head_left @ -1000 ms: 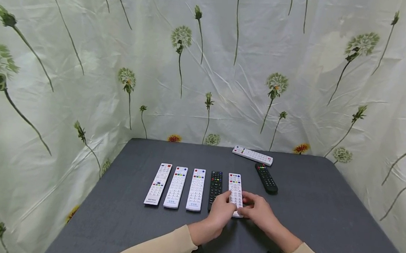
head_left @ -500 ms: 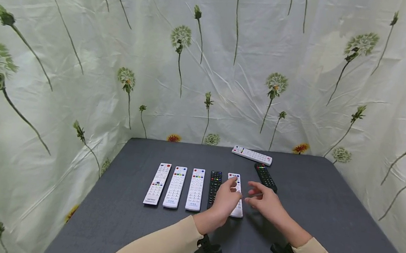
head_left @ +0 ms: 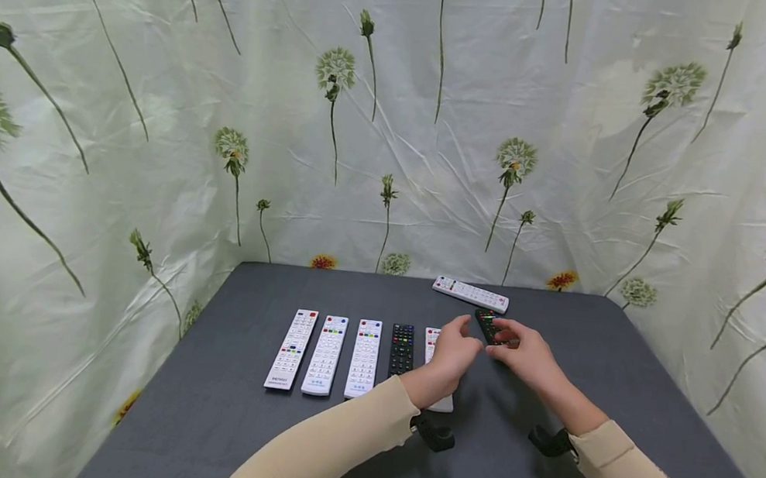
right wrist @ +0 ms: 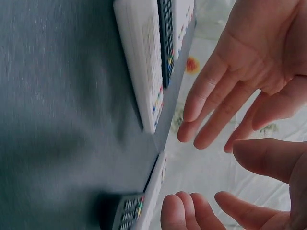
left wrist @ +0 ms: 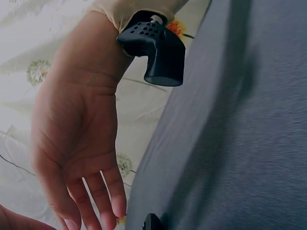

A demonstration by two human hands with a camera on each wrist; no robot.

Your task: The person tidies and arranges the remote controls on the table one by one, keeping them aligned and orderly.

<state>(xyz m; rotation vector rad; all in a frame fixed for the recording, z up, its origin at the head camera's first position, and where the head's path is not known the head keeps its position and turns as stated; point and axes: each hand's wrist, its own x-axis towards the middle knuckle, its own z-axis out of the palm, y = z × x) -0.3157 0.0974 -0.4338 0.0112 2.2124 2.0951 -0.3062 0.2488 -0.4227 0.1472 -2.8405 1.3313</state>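
Note:
In the head view my left hand (head_left: pixel 451 355) is raised above the table, its fingers loosely bent and nothing in them. Behind that hand and wrist lies a white remote control (head_left: pixel 441 405), partly covered. To the right, my right hand (head_left: pixel 528 355) hovers with relaxed, slightly curved fingers, also holding nothing. Its fingertips overlap the lower end of a slanted black remote control (head_left: pixel 485 321). The right wrist view shows this black remote (right wrist: pixel 127 213) below the fingers, with the left palm (right wrist: pixel 273 57) facing from the other side.
Left of the hands, a black remote (head_left: pixel 403 346) and several white remotes (head_left: pixel 363 358) lie side by side in a row on the dark grey table (head_left: pixel 195 422). Another white remote (head_left: pixel 471 293) lies crosswise near the back edge. A floral curtain (head_left: pixel 360 190) surrounds the table.
Both hands have let go of the white remote at the row's right end. They have lifted and moved forward and right, toward the slanted black remote.

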